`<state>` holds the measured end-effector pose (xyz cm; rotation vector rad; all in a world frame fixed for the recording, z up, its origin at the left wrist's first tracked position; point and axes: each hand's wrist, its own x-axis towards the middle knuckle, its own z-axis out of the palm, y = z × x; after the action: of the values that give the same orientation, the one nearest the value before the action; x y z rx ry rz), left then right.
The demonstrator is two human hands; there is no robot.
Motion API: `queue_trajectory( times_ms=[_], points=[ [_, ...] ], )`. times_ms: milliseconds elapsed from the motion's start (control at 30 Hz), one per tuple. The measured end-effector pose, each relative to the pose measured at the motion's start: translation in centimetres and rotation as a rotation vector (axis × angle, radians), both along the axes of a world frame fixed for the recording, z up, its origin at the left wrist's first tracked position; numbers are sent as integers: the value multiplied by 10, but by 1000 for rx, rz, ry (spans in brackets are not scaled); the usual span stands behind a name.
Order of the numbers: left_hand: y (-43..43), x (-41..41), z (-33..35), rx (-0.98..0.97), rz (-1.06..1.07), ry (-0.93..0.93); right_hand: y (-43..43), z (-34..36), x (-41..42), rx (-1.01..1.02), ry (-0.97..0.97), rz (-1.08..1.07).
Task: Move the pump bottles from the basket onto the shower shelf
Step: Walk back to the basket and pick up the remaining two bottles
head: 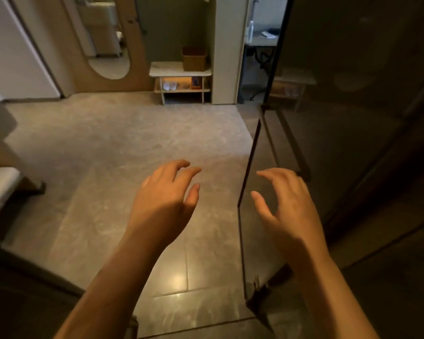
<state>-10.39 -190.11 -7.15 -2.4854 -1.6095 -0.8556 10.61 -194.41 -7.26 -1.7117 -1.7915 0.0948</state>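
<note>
From the head view, the left hand (165,192) and right hand (285,201) hang over the grey stone-tile floor (108,143), fingers spread and loosely curled, holding nothing. No pump bottles or shower shelf show. The one basket-like thing is a brown square container (194,58) on a low white-topped wooden bench (162,69), far ahead and well apart from both hands. It lies left of the dark glass shower door's edge (249,172), so the left hand is likely nearer.

A person's forearms (123,272) are bare as far up as can be seen. The left hand (164,192) and right hand (287,204) are likewise uncovered, with slim fingers and short, plain nails.
</note>
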Motion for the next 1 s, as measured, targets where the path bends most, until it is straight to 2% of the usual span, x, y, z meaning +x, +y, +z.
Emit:
queue_trajectory(
  times_ms=[333,567,767,1000],
  points=[
    [72,-62,-17,-59,191,5,111,-23,-53,-87,0,156],
    [187,-63,-14,-31,270,27,245,-22,-61,-78,-6,204],
    [305,-43,-3,-30,251,46,354,-17,-51,-75,2,222],
    [382,-62,-16,-48,309,-5,449,-32,-58,-128,-15,247]
  ],
)
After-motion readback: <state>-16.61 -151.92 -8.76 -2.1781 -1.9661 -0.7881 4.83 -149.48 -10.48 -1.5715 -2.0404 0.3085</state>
